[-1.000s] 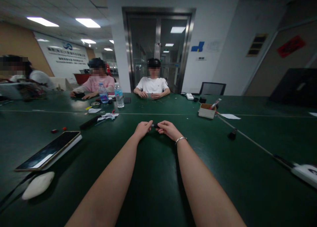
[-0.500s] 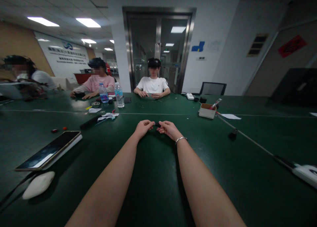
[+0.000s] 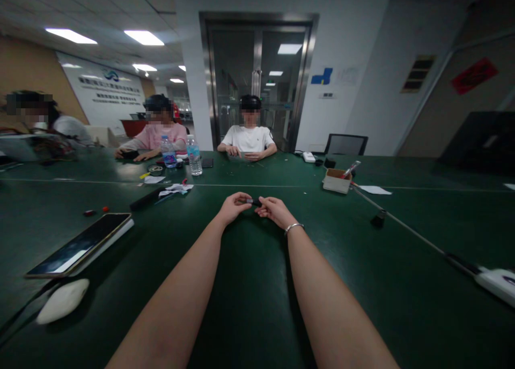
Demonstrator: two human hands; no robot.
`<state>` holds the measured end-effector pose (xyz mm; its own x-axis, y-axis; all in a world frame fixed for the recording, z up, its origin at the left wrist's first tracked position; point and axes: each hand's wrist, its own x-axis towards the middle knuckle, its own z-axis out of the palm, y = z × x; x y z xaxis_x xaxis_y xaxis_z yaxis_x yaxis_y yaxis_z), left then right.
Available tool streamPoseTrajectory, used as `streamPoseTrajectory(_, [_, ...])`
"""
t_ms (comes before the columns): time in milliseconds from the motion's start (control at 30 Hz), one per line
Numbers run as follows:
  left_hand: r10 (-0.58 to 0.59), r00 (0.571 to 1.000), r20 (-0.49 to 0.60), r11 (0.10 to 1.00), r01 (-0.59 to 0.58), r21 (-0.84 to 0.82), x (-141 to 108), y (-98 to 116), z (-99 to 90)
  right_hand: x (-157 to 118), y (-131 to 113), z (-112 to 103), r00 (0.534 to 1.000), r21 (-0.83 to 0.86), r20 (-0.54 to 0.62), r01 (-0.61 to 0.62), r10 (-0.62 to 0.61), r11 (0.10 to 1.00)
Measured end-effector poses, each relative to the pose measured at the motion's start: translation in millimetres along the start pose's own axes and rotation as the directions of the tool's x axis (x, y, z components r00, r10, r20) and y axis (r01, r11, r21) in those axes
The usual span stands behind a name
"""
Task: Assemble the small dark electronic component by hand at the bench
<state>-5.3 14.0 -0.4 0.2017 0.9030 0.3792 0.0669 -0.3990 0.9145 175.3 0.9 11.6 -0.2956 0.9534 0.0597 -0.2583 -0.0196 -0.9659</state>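
Note:
Over the middle of the green table (image 3: 257, 283), my left hand (image 3: 234, 207) and my right hand (image 3: 275, 209) meet at a small dark object (image 3: 254, 201). The fingers of my left hand pinch its left end, where a lighter grey part shows. My right hand, below a silver bracelet on the wrist, grips the right end between thumb and fingers. What the object is cannot be made out. Both forearms reach forward from the lower edge of the view.
A phone (image 3: 82, 243) on a white box and a white mouse-shaped item (image 3: 63, 301) lie left. Bottles (image 3: 193, 155), crumpled paper (image 3: 177, 189), a small box (image 3: 337, 181) and a cable (image 3: 410, 232) to a power strip (image 3: 498, 284) are around. Three people sit beyond.
More of the small object now shows between my hands, including its grey part. The fingers of my left hand have shifted slightly on it. My right hand is almost unmoved.

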Motion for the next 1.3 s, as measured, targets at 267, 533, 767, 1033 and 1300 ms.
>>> streamPoseTrajectory(267, [0.003, 1.0, -0.029, 0.994, 0.0, 0.106, -2.8, 3.6, 3.1, 2.6, 2.6, -3.6, 1.0, 0.002, 0.003, 0.001, -0.001, 1.0])
streamPoseTrajectory(533, [-0.089, 0.996, -0.014, 0.963, 0.09, 0.254, -3.1, 1.7, 3.4, 3.7, 5.4, -4.2, 1.0, 0.023, 0.01, -0.001, 0.001, 1.0])
streamPoseTrajectory(767, [-0.132, 0.99, -0.045, 0.93, 0.139, 0.34, -1.4, -3.6, 0.2, -1.1, 2.6, -1.3, 1.0, 0.037, 0.019, 0.007, -0.008, 0.999])
streamPoseTrajectory(1033, [-0.16, 0.984, -0.081, 0.887, 0.179, 0.425, -4.5, 5.2, 0.5, -0.8, 3.7, -3.2, 0.997, 0.003, 0.066, 0.037, -0.037, 0.999])
streamPoseTrajectory(1300, [-0.142, 0.989, -0.05, 0.938, 0.151, 0.311, -1.9, -0.9, 1.6, -0.8, 4.8, -3.3, 0.997, 0.011, 0.058, 0.048, -0.049, 0.999])
